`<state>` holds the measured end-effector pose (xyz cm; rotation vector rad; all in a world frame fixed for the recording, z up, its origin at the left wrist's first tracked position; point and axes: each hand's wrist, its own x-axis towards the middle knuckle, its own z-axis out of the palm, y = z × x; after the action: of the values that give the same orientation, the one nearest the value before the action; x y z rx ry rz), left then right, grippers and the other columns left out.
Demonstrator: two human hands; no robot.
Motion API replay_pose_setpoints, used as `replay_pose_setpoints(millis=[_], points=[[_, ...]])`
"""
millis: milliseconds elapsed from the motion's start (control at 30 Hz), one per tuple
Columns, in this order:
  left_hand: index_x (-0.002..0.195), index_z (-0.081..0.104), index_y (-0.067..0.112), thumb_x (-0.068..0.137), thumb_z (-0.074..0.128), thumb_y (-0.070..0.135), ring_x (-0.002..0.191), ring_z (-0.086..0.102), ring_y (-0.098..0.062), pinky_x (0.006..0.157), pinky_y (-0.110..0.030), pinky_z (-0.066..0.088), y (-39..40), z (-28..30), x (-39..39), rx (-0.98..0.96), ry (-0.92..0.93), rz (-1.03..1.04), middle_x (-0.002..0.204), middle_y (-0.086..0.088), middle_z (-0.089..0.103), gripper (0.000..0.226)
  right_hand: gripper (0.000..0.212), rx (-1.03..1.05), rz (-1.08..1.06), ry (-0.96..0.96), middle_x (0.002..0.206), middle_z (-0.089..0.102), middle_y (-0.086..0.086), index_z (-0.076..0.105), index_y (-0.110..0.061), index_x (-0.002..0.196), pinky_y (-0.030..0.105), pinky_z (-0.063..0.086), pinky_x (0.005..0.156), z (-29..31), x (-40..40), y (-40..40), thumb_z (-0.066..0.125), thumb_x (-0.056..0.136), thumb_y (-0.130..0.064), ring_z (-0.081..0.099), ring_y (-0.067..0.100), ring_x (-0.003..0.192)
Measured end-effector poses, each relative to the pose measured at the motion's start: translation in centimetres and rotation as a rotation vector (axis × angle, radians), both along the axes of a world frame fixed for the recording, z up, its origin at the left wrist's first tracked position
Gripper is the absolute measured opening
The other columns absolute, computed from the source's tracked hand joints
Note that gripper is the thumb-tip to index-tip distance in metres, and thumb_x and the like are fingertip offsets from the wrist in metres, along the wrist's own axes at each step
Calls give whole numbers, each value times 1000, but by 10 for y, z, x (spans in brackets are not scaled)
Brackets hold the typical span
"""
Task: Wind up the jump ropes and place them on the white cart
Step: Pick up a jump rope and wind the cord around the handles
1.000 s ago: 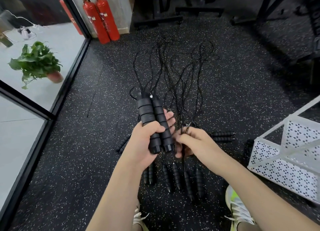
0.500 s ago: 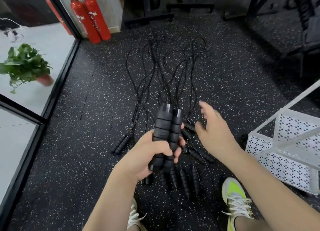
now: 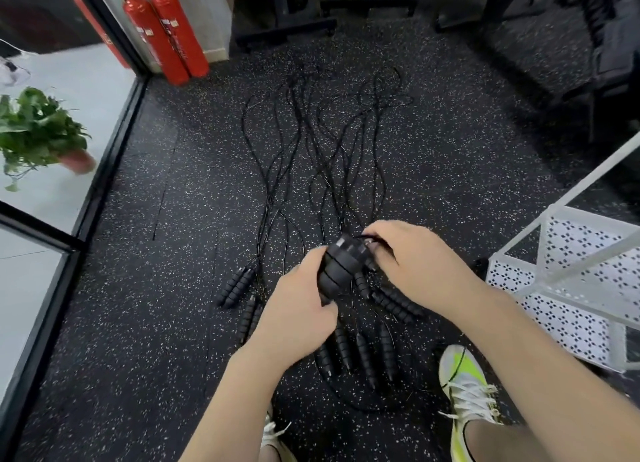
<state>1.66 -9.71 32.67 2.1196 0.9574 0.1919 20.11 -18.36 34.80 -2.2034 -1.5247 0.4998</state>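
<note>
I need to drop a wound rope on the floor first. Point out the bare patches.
Bare floor lies between the glass wall and the leftmost handles. Another patch lies between the cords and the white cart. Crowded: handles beneath both hands.

Black jump ropes on white-speckled black floor; red fire extinguishers; white perforated cart; neon-yellow sneaker.

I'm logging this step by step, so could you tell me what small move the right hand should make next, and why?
Probably wrap the cord once around the handles. The left hand grips the pair of handles together, the right hand pinches the cord at their top end, and no turns of cord show on them yet. The cart waits to the right.
</note>
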Motion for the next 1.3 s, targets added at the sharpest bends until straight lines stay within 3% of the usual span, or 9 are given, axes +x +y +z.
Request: replay_pose_setpoints(millis=[133, 300, 400, 533, 700, 900, 967, 1133, 1300], points=[[116, 55, 35, 89, 74, 17, 65, 57, 1, 65, -11, 45, 2, 2, 8, -182, -202, 283, 84, 12, 67, 38, 41, 223, -58, 147, 115, 70, -7, 60, -22, 134, 25, 47, 89, 3, -11, 0, 42, 104, -45, 62, 8, 99], [88, 73, 19, 86, 78, 21, 64, 59, -17, 66, -33, 50, 12, 27, 13, -972, -846, 525, 76, -4, 63, 5, 34, 498, -73, 294, 57, 50, -19, 74, -15, 108, 7, 34, 57, -2, -48, -3, 47, 104, -34, 49, -1, 55], [102, 68, 11, 83, 74, 11, 67, 61, -17, 65, -32, 57, 11, 32, 14, -1206, -1083, 580, 85, -5, 63, 20, 25, 537, -89, 249, 61, 47, -29, 71, -13, 107, 2, 33, 61, -6, -70, -2, 51, 104, -28, 52, -9, 59], [82, 77, 13, 73, 62, 3, 73, 65, -21, 74, -34, 54, 13, 33, 14, -1229, -1102, 601, 86, -5, 67, 21, 30, 557, -106, 328, 70, 53, -33, 59, -16, 125, -1, 34, 60, -8, -87, -3, 49, 102, -32, 54, -15, 61], [94, 71, 6, 72, 52, -3, 82, 61, -22, 78, -32, 53, 19, 27, 11, -1219, -1186, 579, 93, -9, 64, 30, 37, 563, -40, 280, 104, 51, -33, 59, -12, 137, -5, 32, 83, -16, -95, -4, 47, 105, -28, 45, -31, 87], [107, 60, 5, 74, 77, 7, 80, 58, -22, 76, -31, 53, 23, 20, 12, -1204, -1123, 553, 92, -11, 60, 37, 41, 565, -8, 260, 127, 64, -12, 59, -12, 139, 2, 37, 97, -22, -98, -8, 44, 104, -29, 53, -20, 114], [93, 71, 12, 86, 73, 8, 71, 60, -19, 68, -29, 54, 18, 24, 14, -1125, -1139, 564, 84, -7, 61, 8, 36, 563, 4, 293, 121, 67, -14, 60, -16, 133, 4, 42, 92, -23, -102, -10, 46, 103, -30, 61, -10, 110], [116, 54, 14, 94, 62, 4, 62, 58, -14, 61, -26, 52, 13, 30, 17, -1065, -1247, 652, 74, -3, 58, 25, 20, 501, -25, 378, 89, 58, -34, 54, -34, 122, 4, 43, 74, -23, -104, -10, 48, 103, -36, 61, -12, 83], [117, 54, 9, 97, 53, -3, 65, 57, -17, 62, -28, 52, 11, 30, 19, -1058, -1206, 726, 76, -6, 58, 24, 25, 402, -150, 745, 84, 68, -13, 39, -52, 123, 28, 47, 65, -12, -120, -11, 42, 105, -35, 60, 5, 67]])
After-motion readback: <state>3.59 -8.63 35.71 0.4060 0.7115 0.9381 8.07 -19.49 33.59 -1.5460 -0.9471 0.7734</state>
